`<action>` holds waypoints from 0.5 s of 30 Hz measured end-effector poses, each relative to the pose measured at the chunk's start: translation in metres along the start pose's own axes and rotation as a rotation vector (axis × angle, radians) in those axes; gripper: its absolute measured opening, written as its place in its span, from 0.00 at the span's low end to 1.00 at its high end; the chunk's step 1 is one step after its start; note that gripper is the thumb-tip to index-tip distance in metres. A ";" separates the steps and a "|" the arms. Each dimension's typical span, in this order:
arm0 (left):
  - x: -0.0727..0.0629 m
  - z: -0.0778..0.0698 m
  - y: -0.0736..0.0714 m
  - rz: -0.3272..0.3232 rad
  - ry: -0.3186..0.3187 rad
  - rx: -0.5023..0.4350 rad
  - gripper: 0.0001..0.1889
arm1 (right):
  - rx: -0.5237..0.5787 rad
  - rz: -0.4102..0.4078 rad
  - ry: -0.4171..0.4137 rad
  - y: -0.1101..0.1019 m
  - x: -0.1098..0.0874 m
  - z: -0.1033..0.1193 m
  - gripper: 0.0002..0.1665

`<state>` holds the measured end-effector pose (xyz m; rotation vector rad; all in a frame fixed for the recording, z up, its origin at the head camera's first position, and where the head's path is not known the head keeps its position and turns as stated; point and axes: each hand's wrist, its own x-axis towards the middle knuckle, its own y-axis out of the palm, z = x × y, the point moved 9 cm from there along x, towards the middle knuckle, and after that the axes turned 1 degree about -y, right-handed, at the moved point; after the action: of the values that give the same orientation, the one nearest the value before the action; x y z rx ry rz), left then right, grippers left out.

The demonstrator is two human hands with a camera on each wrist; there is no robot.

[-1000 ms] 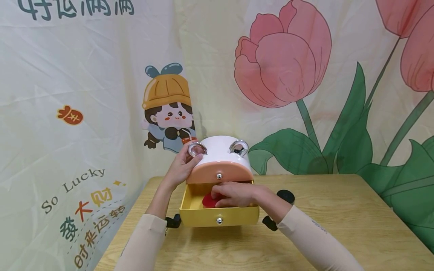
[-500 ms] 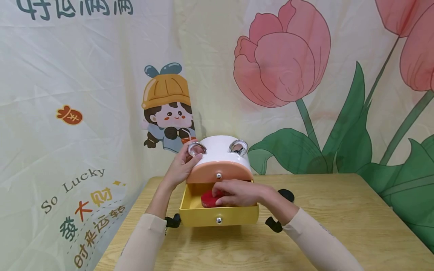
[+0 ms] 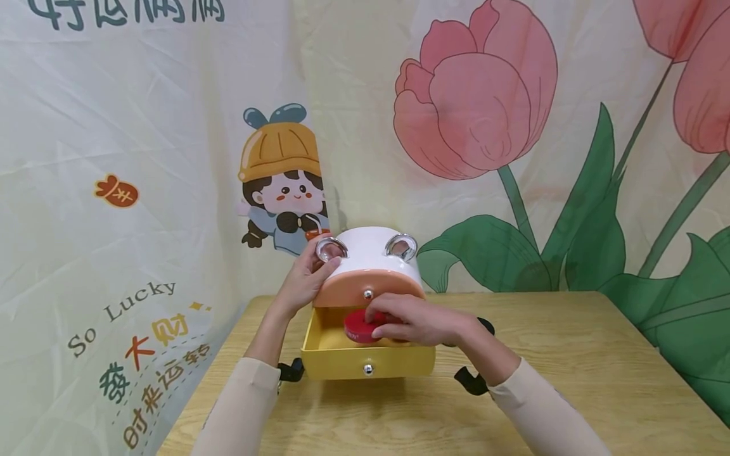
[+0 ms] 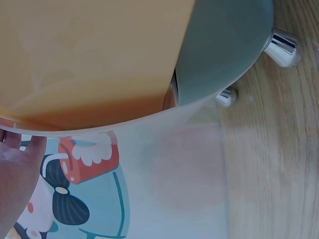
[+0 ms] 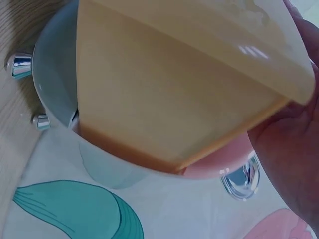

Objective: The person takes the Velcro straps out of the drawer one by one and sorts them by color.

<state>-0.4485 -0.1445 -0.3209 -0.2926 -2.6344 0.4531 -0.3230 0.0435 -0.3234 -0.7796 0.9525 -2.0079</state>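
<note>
A small drawer box with a white rounded top and two silver ring eyes stands on the table. Its orange upper drawer is closed, while the yellow lower drawer is pulled out. My left hand holds the box's upper left side, thumb in front by the ring. Over the yellow drawer, my right hand pinches a red round, flat thing with pale lettering on its side; the fingers partly cover it. The wrist views show the drawer's underside, and the right hand partly behind the drawer edge.
The wooden table extends to both sides and in front of the box. Close behind hangs a printed cloth with tulips and a cartoon figure. Black wrist-worn gear hangs beside the right forearm.
My right hand has risen and shifted slightly right, lifting the red round thing off the drawer's bottom. The left hand and box have stayed put.
</note>
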 end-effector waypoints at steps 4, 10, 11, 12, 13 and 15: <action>0.000 0.001 -0.001 -0.003 -0.005 -0.004 0.34 | 0.011 -0.027 -0.006 -0.006 -0.006 0.001 0.13; -0.001 0.004 0.000 0.001 -0.013 -0.009 0.32 | 0.036 -0.064 -0.001 -0.011 -0.015 0.002 0.13; -0.001 0.004 0.000 0.002 -0.012 -0.010 0.32 | 0.035 -0.073 -0.006 -0.012 -0.017 0.003 0.13; -0.001 0.004 0.000 0.003 -0.011 -0.011 0.32 | 0.030 -0.084 -0.013 -0.014 -0.019 0.003 0.13; 0.000 0.004 0.000 0.003 -0.009 -0.011 0.32 | 0.023 -0.096 -0.020 -0.015 -0.021 0.004 0.13; 0.000 0.003 -0.001 0.001 -0.002 -0.012 0.32 | 0.011 -0.119 -0.028 -0.018 -0.026 0.005 0.13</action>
<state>-0.4501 -0.1463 -0.3234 -0.2977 -2.6395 0.4380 -0.3127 0.0713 -0.3108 -0.8742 0.8975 -2.0963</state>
